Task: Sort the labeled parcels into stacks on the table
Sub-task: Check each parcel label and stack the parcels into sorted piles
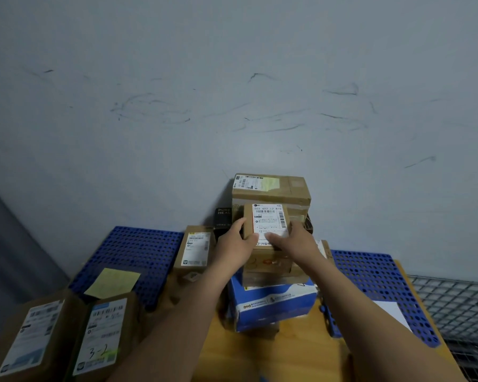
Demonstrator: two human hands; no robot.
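A small brown parcel [268, 220] with a white shipping label sits atop a centre stack. My left hand [236, 238] grips its left side and my right hand [294, 239] grips its right side, thumbs on the label. Under it are a brown box [268, 264] and a blue-and-white box [273, 304]. Behind stands a larger taped carton [271, 188]. Another labeled parcel [196, 249] lies to the left. Two labeled parcels [31, 337] [102, 334] lie at the near left, one marked 3-2.
Blue perforated mats [138, 249] [375, 279] cover the wooden table [273, 357] left and right. A yellow sticky note [112, 282] lies on the left mat, a white paper [392, 312] on the right. A black box [222, 216] stands by the wall. Wire mesh [458, 304] lies far right.
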